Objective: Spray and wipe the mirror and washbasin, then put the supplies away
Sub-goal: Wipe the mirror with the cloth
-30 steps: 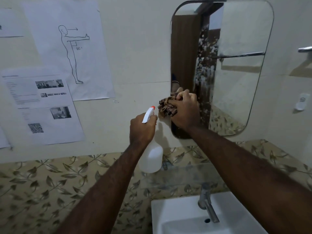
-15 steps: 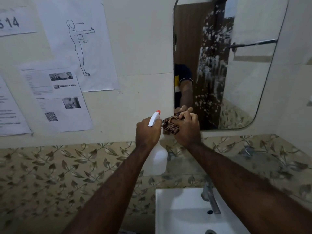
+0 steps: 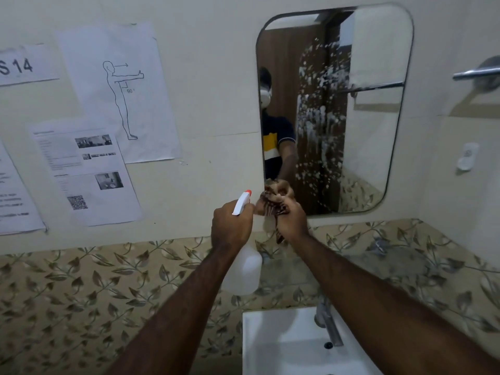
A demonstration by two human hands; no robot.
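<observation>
Foam spatter on mirror (image 3: 322, 125), running top to bottom as a tall band up and slightly right of cloth (image 3: 274, 203). Cloth bunched in right hand (image 3: 293, 221), fist closed round it at mirror's lower left corner, nearer hand to the glass. Left hand (image 3: 231, 226) wrapped round spray bottle (image 3: 243, 269), just beside. Likely next: upward wipe. Washbasin (image 3: 286, 345) below.

Mirror (image 3: 373, 109) is splattered with white foam down its middle, brown patterned cloth (image 3: 273, 201) bunched at its bottom-left corner, white spray bottle (image 3: 243, 269) upright beside it, white washbasin (image 3: 281, 345) below.
</observation>
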